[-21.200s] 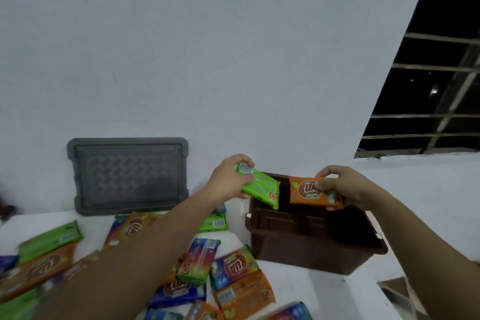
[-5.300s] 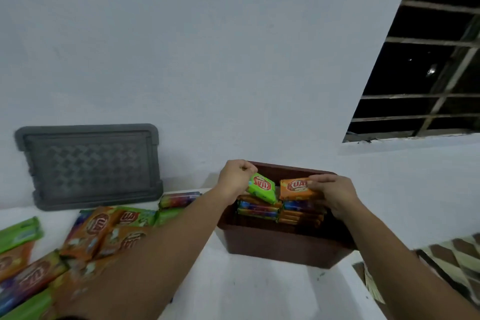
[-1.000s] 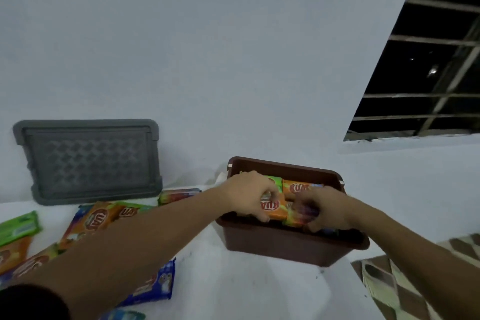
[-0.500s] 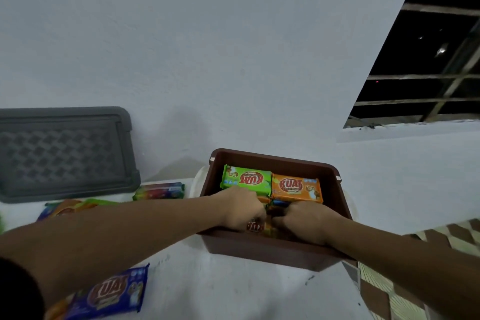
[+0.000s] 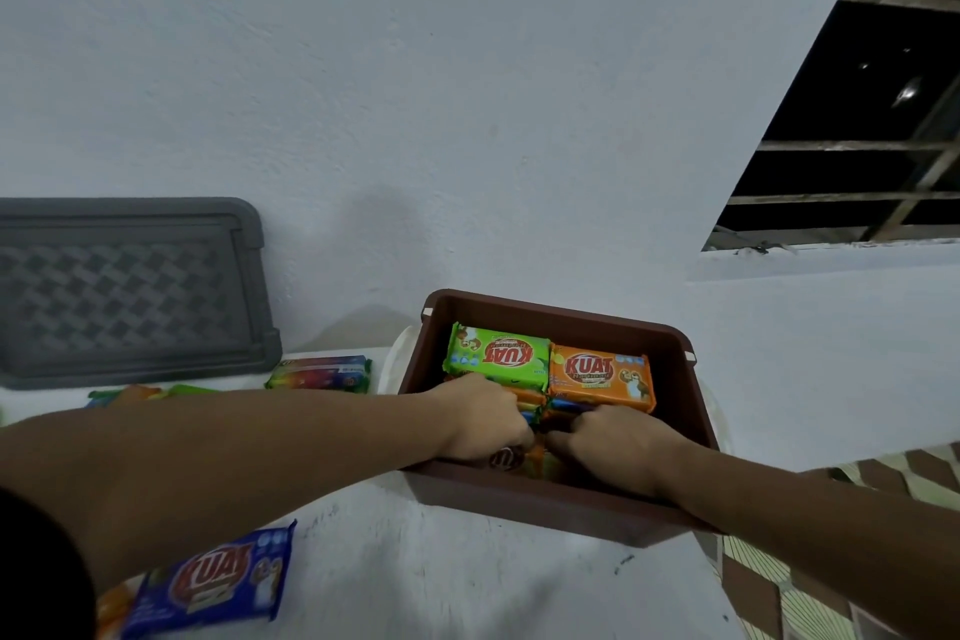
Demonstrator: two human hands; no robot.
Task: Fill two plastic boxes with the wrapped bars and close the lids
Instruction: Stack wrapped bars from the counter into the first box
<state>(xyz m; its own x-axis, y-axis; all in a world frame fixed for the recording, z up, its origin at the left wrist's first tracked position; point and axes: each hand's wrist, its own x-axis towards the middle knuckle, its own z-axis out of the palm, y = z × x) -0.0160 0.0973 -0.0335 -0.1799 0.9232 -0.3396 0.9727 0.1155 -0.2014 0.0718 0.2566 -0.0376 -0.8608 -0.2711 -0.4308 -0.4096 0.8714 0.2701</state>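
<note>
A brown plastic box (image 5: 550, 504) sits on the white table, holding stacks of wrapped bars. A green bar (image 5: 498, 356) and an orange bar (image 5: 600, 374) top the two far stacks. My left hand (image 5: 483, 424) and my right hand (image 5: 618, 447) are both down inside the box's near half, side by side. Each presses on wrapped bars there, mostly hidden under the fingers; a red logo and an orange wrapper show between them. A grey lid (image 5: 130, 291) leans against the wall at the left.
A blue bar (image 5: 213, 582) lies on the table near my left forearm. A multicoloured bar (image 5: 319, 372) and more bars (image 5: 140, 392) lie by the lid. The table's right edge drops to a patterned floor (image 5: 810, 582). A barred window (image 5: 857, 120) is at right.
Both hands have sunk a little deeper into the box's near half with their bars. The camera has dipped slightly; the box has not moved.
</note>
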